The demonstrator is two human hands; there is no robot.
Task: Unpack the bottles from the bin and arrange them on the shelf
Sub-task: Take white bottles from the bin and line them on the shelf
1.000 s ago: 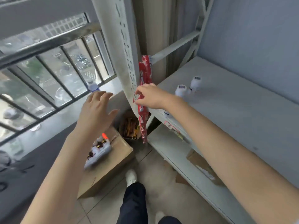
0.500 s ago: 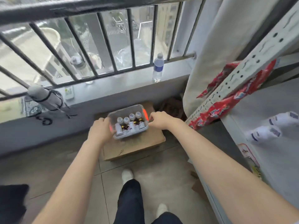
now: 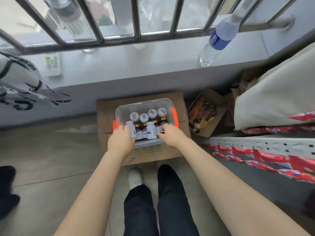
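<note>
Head view, and we start far left with a black-and-white printed cloth (image 3: 22, 82) at the edge of the window sill (image 3: 136, 65), a small white packet (image 3: 52, 63) lying on the sill just beside it. Moving in, the left hand (image 3: 121, 139) grips the near-left corner of the bin (image 3: 144, 103), fingers curled over the rim right by the orange latch (image 3: 115, 125), thumb inside against a white bottle (image 3: 132, 129). That clear bin sits on a flat cardboard box (image 3: 105, 108) on the floor below the sill, and the bottles (image 3: 150, 124) stand packed upright inside it, white caps in the back row, dark and white ones nearer. Across to the right hand (image 3: 170, 136): fingers bent down into the near-right corner among the bottles, touching one, but whether they have closed round it I cannot tell. Further right, a water bottle (image 3: 216, 41) stands on the sill, an open carton (image 3: 204, 114) of packets lies on the floor, then comes the perforated shelf frame (image 3: 255, 143) with red wrapping (image 3: 255, 156) along it
</note>
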